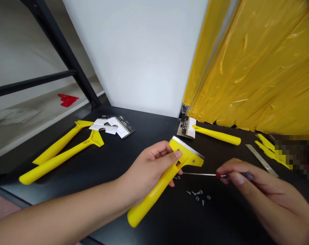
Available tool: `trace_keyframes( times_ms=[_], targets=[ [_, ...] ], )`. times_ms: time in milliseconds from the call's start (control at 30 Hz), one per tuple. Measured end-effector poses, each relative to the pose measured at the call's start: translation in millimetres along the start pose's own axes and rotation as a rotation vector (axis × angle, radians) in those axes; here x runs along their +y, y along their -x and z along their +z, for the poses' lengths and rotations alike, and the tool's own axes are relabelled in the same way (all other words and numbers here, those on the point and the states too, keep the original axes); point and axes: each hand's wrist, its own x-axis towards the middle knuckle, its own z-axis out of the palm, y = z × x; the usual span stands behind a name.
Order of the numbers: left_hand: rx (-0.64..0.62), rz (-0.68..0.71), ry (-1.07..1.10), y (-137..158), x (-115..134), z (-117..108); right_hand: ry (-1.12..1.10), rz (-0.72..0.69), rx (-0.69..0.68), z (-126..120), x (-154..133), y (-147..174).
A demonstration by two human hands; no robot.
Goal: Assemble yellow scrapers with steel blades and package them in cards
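My left hand [154,163] is closed round the head end of a yellow scraper [151,200], thumb pressed on its face. A metal blade [187,147] runs along the scraper's upper edge, and a screw [193,161] shows in the head. Between the fingers of my right hand [243,180] is a small screwdriver [222,176] with a red and dark handle; its thin shaft points left and ends just below the scraper head. Several small screws and nuts [199,197] lie on the black table below the shaft.
Two yellow scraper handles [60,153] lie at the left by printed cards [116,126]. Another yellow scraper [218,135] with its card lies at the back right. A loose blade [261,160] and yellow pieces [272,151] are farther right. A white panel [144,61] and yellow wrapping [261,68] stand behind.
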Motion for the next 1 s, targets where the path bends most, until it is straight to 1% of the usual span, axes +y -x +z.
trace_keyframes(
  times_ms=[67, 167, 367, 600, 800, 1000],
  targets=[
    [0.022, -0.005, -0.012, 0, 0, 1, 0.109, -0.085, -0.045, 6, -8, -3],
    [0.050, -0.001, -0.013, 0, 1, 2, 0.155, -0.163, -0.059, 9, -16, -5],
    [0.075, 0.017, 0.019, 1, 3, 3, 0.157, -0.151, -0.086, 13, -18, -7],
    [0.058, -0.005, 0.025, 0, 3, 4, 0.133, -0.140, -0.107, 18, -17, -8],
    [0.062, -0.027, 0.013, -1, 2, 2, 0.111, -0.144, -0.107, 18, -18, -7],
    [0.100, -0.039, 0.031, -1, 1, 1, 0.120, -0.159, -0.082, 17, -19, -7]
  ],
)
